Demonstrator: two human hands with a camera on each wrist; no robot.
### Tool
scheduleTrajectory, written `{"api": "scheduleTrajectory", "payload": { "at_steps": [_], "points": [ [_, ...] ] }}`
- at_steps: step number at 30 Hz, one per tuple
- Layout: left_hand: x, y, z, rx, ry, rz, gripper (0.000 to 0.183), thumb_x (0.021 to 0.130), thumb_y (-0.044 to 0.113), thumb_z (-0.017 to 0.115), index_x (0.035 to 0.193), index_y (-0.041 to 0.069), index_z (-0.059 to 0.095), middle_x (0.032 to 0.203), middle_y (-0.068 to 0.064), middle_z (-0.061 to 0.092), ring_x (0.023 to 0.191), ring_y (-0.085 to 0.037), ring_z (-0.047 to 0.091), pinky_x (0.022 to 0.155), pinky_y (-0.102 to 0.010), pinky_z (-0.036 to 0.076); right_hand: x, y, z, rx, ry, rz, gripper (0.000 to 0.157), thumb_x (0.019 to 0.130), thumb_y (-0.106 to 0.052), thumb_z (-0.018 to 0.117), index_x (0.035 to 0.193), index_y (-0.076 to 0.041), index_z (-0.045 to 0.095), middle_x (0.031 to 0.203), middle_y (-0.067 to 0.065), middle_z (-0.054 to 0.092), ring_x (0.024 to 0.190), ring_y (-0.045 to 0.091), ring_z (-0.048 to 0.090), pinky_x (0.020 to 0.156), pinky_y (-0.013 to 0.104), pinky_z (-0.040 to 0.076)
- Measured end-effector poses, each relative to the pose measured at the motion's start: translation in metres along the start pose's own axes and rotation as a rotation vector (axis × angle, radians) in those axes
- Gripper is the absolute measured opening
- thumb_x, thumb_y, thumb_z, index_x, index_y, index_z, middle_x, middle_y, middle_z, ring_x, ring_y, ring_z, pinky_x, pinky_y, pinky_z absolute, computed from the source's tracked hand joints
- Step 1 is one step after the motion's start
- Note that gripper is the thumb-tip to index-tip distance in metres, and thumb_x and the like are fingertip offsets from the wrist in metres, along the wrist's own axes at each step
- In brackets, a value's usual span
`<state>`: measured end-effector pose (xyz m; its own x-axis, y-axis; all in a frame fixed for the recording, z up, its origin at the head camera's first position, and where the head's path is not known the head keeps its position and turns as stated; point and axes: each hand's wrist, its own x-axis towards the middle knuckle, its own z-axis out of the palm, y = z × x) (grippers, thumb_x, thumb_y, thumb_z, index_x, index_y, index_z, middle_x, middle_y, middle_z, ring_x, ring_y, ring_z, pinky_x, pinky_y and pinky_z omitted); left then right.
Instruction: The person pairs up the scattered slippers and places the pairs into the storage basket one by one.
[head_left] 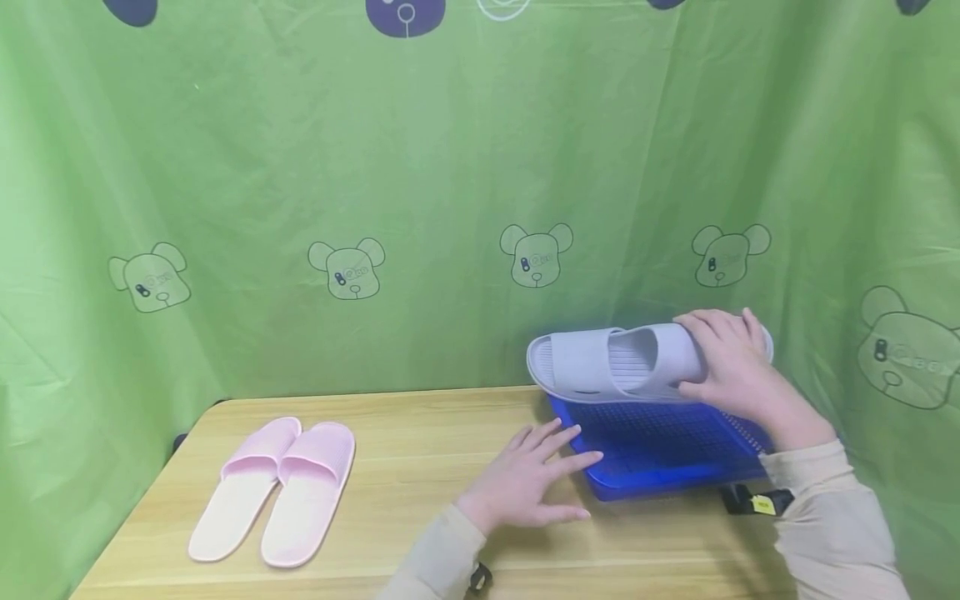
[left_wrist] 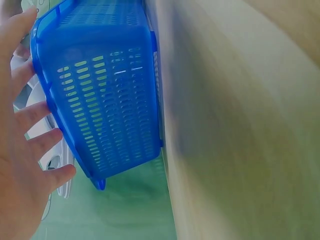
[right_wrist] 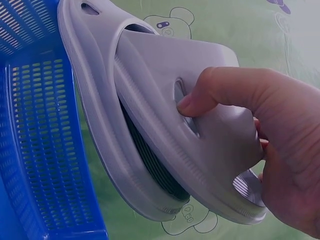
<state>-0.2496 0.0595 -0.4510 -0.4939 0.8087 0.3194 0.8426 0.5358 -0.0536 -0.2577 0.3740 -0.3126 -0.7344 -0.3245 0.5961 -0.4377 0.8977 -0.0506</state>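
Observation:
A pair of pale grey slippers (head_left: 581, 362), one fitted into the other, is held over the back of a blue plastic basket (head_left: 637, 485). My right hand (head_left: 731, 362) grips the pair from above at its right end. In the right wrist view the thumb (right_wrist: 205, 95) presses by a slot in the upper of one slipper (right_wrist: 220, 57), while the other fingers are mostly hidden behind it. Fingers spread, my left hand (head_left: 521, 479) is at the basket's left front side; in the left wrist view its fingertips lie right along the rim (left_wrist: 50, 107).
Two pink slippers (head_left: 311, 500) with cream soles lie side by side on the wooden table (head_left: 420, 475) at the left. A black object with a yellow label (head_left: 763, 504) sits by the basket's front right. A green curtain (head_left: 450, 150) hangs behind and at the sides.

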Motion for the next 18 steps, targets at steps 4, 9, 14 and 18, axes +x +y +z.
{"api": "scheduleTrajectory", "payload": {
  "at_steps": [4, 9, 14, 18],
  "points": [
    [0.001, 0.001, 0.001, -0.008, 0.003, 0.000, 0.073, 0.089, 0.075, 0.039, 0.152, 0.048, 0.014, 0.165, 0.002, 0.012, 0.152, -0.028, 0.016, 0.119, -0.055, 0.022, -0.001, 0.005, -0.001, -0.012, -0.008, 0.005, 0.089, 0.049, -0.015, 0.087, 0.128, 0.003, 0.050, 0.127, 0.030, 0.048, 0.117, 0.052, 0.038, 0.115, 0.071, 0.001],
    [0.002, 0.001, 0.002, 0.011, 0.028, 0.006, 0.071, 0.089, 0.075, 0.040, 0.151, 0.046, 0.022, 0.164, 0.002, 0.017, 0.152, -0.028, 0.018, 0.118, -0.054, 0.026, -0.002, 0.010, -0.004, -0.022, -0.001, -0.003, 0.089, 0.048, -0.016, 0.086, 0.127, 0.003, 0.050, 0.126, 0.030, 0.049, 0.116, 0.051, 0.038, 0.115, 0.071, 0.002],
    [0.001, -0.001, 0.002, 0.009, 0.037, 0.007, 0.070, 0.088, 0.074, 0.042, 0.150, 0.045, 0.027, 0.164, 0.002, 0.020, 0.151, -0.028, 0.020, 0.118, -0.055, 0.027, -0.002, 0.012, -0.007, -0.023, 0.003, -0.021, 0.087, 0.048, -0.016, 0.086, 0.126, 0.003, 0.051, 0.125, 0.030, 0.050, 0.115, 0.051, 0.039, 0.114, 0.072, 0.004],
    [0.000, -0.004, 0.003, -0.005, 0.047, 0.002, 0.069, 0.088, 0.073, 0.045, 0.149, 0.044, 0.030, 0.163, 0.001, 0.023, 0.151, -0.028, 0.021, 0.118, -0.056, 0.027, -0.002, 0.015, -0.007, -0.030, -0.010, -0.020, 0.088, 0.048, -0.015, 0.086, 0.126, 0.004, 0.050, 0.124, 0.030, 0.050, 0.114, 0.052, 0.039, 0.114, 0.072, 0.003]
  ]
}}
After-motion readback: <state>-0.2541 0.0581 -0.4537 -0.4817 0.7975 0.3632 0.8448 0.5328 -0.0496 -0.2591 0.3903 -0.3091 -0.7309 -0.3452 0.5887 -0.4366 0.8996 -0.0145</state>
